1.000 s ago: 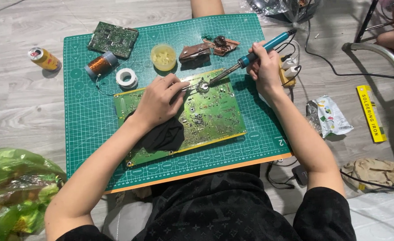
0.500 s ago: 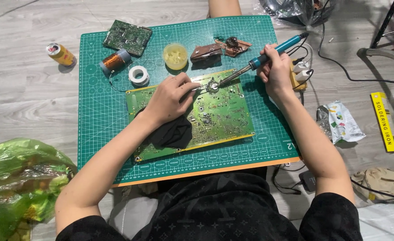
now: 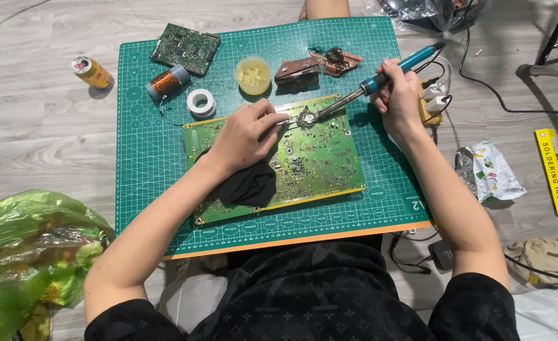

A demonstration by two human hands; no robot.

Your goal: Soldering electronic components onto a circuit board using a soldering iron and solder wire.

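Observation:
A large green circuit board (image 3: 310,161) lies on a green cutting mat (image 3: 146,158). My left hand (image 3: 244,136) rests on the board and pinches thin tweezers (image 3: 283,122) that point at a round metal part (image 3: 306,117) near the board's top edge. My right hand (image 3: 396,98) grips a blue soldering iron (image 3: 386,72), and its tip touches that same metal part. A black patch (image 3: 250,186) lies on the board under my left wrist.
On the mat's far side are a smaller circuit board (image 3: 185,45), a copper wire coil (image 3: 167,82), a solder spool (image 3: 200,101), a yellow tub (image 3: 254,74) and brown scraps (image 3: 317,63). A can (image 3: 92,71), green plastic bag (image 3: 26,252), yellow box (image 3: 554,170) and cables (image 3: 500,101) lie on the floor.
The view has shifted, so the mat sits further right in the frame. Both hands stay at the round metal part, with the iron tip held against it.

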